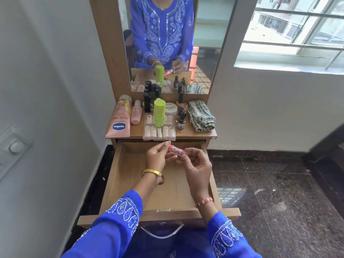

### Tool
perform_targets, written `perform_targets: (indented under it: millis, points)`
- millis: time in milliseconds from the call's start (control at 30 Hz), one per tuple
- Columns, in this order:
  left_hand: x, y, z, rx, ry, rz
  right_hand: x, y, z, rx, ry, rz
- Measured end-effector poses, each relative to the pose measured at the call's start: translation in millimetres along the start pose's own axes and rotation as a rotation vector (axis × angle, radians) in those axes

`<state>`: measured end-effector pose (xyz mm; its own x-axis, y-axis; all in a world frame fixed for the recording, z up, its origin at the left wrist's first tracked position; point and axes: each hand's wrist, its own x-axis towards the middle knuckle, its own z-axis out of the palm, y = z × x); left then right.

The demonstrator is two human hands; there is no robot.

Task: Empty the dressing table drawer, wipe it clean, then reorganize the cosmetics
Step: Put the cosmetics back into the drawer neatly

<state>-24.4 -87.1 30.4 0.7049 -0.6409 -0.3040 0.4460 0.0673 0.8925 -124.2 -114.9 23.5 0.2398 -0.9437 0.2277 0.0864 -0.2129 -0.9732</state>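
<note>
Around the scene, grey walls close the left and back sides, a barred window (pixel 297 32) lets in bright light at the right, and a dark speckled stone floor (pixel 279 192) spreads below. Against the wall stands the wooden bench (pixel 202 135) with a tall mirror (pixel 204 53) above it; the mirror shows a person in a blue embroidered top.

Below the bench top, the drawer (pixel 128 174) is pulled far out, and its wooden bottom is bare where I can see it. Both forearms in blue sleeves reach over it and hide part of its floor.

On the bench top the cosmetics stand close together. A big pink Vaseline tube (pixel 119 118) lies at the left edge, with a smaller pink bottle (pixel 136 113) just beside it. A folded striped cloth (pixel 201 116) lies at the right edge. Between them a clear nail-tip box (pixel 159 131) lies at the front edge, and a green bottle (pixel 159 112) stands on it. Behind are a white jar (pixel 170 108) and several small dark nail polish bottles (pixel 149 101).

Above the drawer, the left hand (pixel 156 159) and the right hand (pixel 197 164) hold one small pink tube (pixel 176 150) between them; the fingers (pixel 164 145) of each hand pinch one end.
</note>
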Motion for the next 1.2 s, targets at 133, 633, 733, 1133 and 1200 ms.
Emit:
perform_targets:
  millis: [133,633,733,1133,1200]
  points:
    - [-1.5,7.2,-14.0,-0.105,-0.026,-0.013,-0.8,-1.0,7.0,0.071,-0.058,0.091]
    - [-5.2,-1.1,-26.0,-0.127,-0.07,-0.031,17.9,-10.6,4.8,0.094,-0.152,0.265]
    - [-6.5,-15.7,-21.2,0.066,-0.048,-0.055,41.5,-3.5,-8.2,-0.116,-0.124,0.234]
    - [-5.8,-43.7,-33.6,0.367,0.015,-0.111,90.5,34.2,-30.6,-1.052,-0.437,-0.084]
    - [-6.8,-44.1,-34.2,0.374,0.006,-0.109,91.3,39.1,-28.2,-1.158,-0.472,-0.114]
